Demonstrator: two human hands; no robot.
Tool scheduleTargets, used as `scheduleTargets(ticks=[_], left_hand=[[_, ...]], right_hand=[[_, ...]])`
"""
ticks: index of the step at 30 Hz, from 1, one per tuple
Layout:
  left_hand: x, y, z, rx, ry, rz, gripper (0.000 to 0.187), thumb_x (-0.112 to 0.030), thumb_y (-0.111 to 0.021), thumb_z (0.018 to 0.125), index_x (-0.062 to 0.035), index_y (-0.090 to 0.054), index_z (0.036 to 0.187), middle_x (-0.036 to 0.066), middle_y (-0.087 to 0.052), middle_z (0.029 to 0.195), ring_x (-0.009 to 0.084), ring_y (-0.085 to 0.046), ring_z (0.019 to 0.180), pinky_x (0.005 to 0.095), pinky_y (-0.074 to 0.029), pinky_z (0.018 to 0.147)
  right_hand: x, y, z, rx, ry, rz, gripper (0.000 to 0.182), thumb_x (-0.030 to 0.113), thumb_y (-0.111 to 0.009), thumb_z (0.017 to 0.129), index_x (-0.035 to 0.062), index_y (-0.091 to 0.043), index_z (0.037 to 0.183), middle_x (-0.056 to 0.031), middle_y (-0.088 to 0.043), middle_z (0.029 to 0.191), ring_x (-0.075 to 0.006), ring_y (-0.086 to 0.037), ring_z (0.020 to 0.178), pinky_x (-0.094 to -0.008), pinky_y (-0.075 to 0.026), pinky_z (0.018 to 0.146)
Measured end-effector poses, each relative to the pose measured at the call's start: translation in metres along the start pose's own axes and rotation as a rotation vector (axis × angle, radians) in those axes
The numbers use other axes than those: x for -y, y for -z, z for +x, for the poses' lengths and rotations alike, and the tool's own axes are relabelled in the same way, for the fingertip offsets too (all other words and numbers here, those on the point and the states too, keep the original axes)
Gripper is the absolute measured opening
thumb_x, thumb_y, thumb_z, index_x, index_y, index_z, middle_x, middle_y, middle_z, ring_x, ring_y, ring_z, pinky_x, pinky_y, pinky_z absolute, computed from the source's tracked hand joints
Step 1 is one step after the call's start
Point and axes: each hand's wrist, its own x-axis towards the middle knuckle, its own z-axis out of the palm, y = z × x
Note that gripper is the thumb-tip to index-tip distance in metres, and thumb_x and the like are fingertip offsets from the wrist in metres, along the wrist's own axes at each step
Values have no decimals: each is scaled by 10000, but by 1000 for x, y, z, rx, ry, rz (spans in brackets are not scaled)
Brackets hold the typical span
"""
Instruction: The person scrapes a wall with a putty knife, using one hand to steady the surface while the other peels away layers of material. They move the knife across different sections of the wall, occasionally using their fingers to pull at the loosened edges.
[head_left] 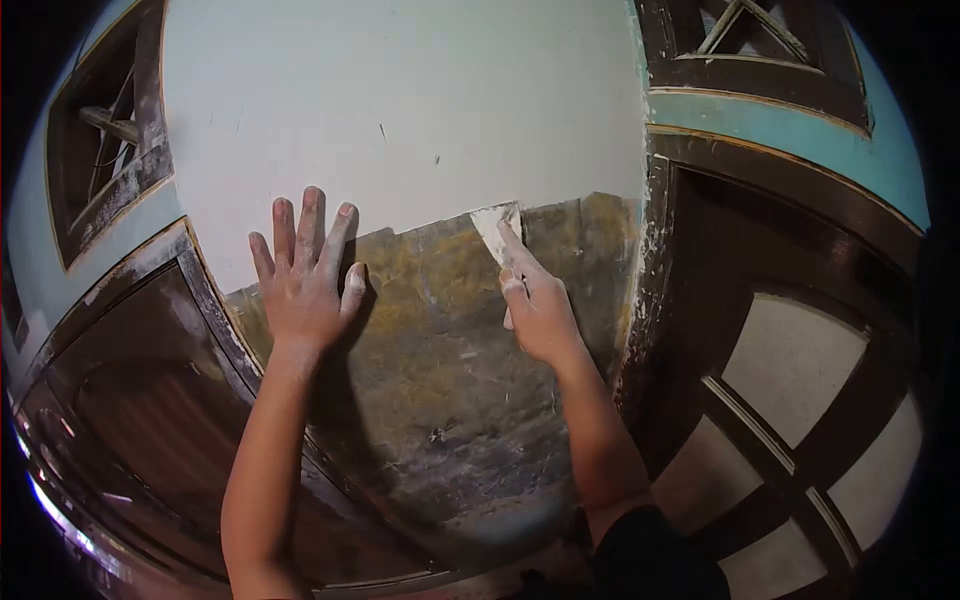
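Note:
My left hand (305, 285) lies flat with fingers spread, across the edge between the white upper wall coat (400, 110) and the bare, stained wall (430, 340) below. Whitish dust covers its fingers. In my right hand (540, 305) is a putty knife (493, 228) with a wide, white-smeared blade. The index finger stretches along the blade while the other fingers wrap the handle, which is mostly hidden. The blade's front edge meets the ragged lower border of the white coat.
A dark wooden door (140, 390) in a scuffed frame stands at left. On the right is a brown door with pale panels (795, 365), its frame speckled white. Lattice vents (755, 35) sit above both doors. Two small dark marks show on the white coat.

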Motion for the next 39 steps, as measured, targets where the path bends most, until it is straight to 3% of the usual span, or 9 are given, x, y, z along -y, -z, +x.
scheduleTargets(ticks=[8,13,18,24,33,35,36,38,39], left_hand=[[-12,0,-1,-5,9,19,687,-370,-542,886,-198,-396,1534,132,-185,1661,412,-95,1529,660,-109,1178],[-35,-4,4,-9,27,-40,773,-367,-610,846,-179,-361,1553,156,-94,1674,472,-22,1518,663,-86,1178],[-56,-8,9,19,42,-35,783,-376,-614,848,-174,-349,1557,156,-104,1672,477,-30,1515,676,-98,1170],[-91,-17,9,14,-21,-74,797,-395,-630,832,-165,-368,1548,146,-137,1668,462,-39,1521,687,-115,1156],[-92,-17,6,60,-9,-49,775,-396,-625,832,-177,-391,1537,137,-137,1670,459,-36,1522,695,-103,1152],[-92,-16,6,59,-21,-52,758,-388,-621,834,-190,-403,1532,138,-140,1669,457,-40,1522,693,-100,1153],[-92,-16,5,64,-23,-50,758,-388,-621,834,-190,-403,1532,138,-140,1669,457,-40,1522,693,-100,1153],[-92,-17,6,66,-21,-37,742,-386,-617,834,-202,-419,1525,136,-144,1669,454,-43,1523,694,-100,1153],[-92,-17,6,65,-23,-36,742,-386,-617,834,-202,-419,1525,136,-144,1669,454,-43,1523,694,-100,1153]], right_hand=[[-6,7,3,-26,-1,1,540,139,-470,978,102,-400,1512,-283,-582,1313,-335,-693,956,-360,-497,886],[-21,14,-5,-28,13,-57,554,141,-469,978,160,-386,1525,-261,-682,1002,-361,-694,801,-348,-513,757],[-15,19,2,11,-3,-57,552,140,-464,977,147,-386,1524,-276,-667,964,-325,-649,677,-352,-499,702],[-24,20,-2,-15,73,-33,552,137,-469,973,137,-390,1519,-286,-652,911,-447,-657,782,-417,-519,728],[-33,26,-5,-4,-13,-44,539,147,-470,975,131,-407,1509,-301,-651,897,-466,-638,766,-447,-516,717],[-35,27,-1,-28,95,-24,548,107,-435,978,77,-390,1524,-98,-604,842,-103,-498,562,-292,-486,603],[-33,28,3,-27,92,-19,548,107,-435,978,77,-390,1524,-98,-604,842,-103,-498,562,-292,-486,603],[-22,30,11,-17,89,33,536,140,-473,971,114,-413,1502,-312,-645,1006,-462,-654,841,-439,-524,755],[-23,32,9,-10,85,-4,539,132,-474,967,115,-413,1502,-298,-651,1033,-463,-652,865,-442,-523,769]])
